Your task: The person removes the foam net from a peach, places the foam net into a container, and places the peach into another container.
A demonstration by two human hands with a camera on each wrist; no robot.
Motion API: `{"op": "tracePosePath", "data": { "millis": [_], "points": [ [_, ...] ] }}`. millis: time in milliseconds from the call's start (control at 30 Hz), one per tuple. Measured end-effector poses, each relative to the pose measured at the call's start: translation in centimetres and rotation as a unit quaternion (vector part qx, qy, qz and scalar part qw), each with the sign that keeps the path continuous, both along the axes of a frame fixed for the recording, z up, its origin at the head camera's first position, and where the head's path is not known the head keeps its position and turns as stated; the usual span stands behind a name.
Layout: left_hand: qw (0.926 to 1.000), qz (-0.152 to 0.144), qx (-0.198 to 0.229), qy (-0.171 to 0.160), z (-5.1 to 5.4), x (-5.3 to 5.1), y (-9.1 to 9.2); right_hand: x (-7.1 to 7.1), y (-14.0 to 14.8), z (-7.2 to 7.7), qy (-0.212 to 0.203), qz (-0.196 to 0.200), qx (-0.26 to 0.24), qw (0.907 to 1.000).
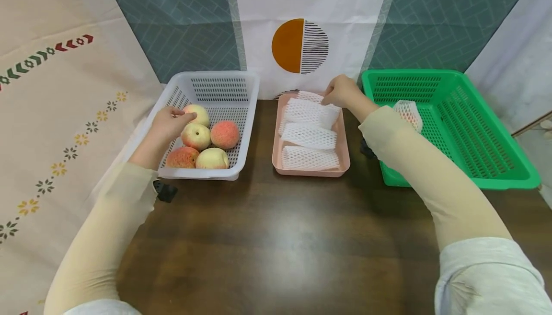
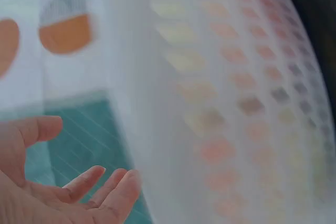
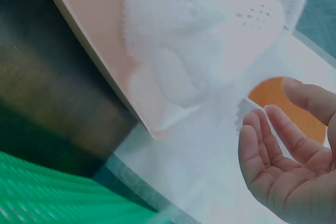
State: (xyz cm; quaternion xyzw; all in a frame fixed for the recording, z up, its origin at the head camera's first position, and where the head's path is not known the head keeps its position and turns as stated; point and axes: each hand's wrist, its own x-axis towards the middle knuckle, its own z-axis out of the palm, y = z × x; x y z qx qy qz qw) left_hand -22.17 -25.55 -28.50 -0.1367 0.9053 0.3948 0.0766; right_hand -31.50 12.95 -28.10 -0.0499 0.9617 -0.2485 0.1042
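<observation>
Several peaches (image 1: pixel 224 134), yellow and red, lie in a white slotted basket (image 1: pixel 247 128) on the left. My left hand (image 1: pixel 168 125) is over that basket's left side, its fingertips by the rearmost peaches; in the left wrist view the thumb and fingers stand apart with nothing between them. White foam net sleeves (image 1: pixel 310 135) lie in a pink tray (image 1: pixel 311 173) at the middle. Above the tray's back right corner is my right hand (image 1: pixel 343 93), fingertips close to a sleeve. In the right wrist view its loosely bent fingers and thumb hold nothing.
A green basket (image 1: pixel 528 176) stands at the right, with a netted fruit (image 1: pixel 408 113) in its left part, partly behind the right forearm. All three containers stand on a dark wooden table (image 1: pixel 276 238). A patterned cloth (image 1: pixel 297 27) hangs behind them.
</observation>
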Motion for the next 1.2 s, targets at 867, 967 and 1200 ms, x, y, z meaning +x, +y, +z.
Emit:
{"op": "tracePosePath", "data": {
  "millis": [867, 967, 1200],
  "points": [
    [0.9535, -0.069, 0.273, 0.108, 1.9, 0.7, 15.1, 2.5, 10.4, 6.3, -0.005, -0.045, -0.043, 0.9981],
    [0.9448, -0.088, 0.293, 0.116, 1.7, 0.9, 16.9, 2.6, 11.8, 6.2, -0.005, -0.044, -0.044, 0.9981],
    [0.9262, -0.107, 0.341, 0.120, 1.0, 1.1, 20.2, 2.6, 14.7, 5.0, -0.015, -0.049, -0.033, 0.9981]
  ]
}}
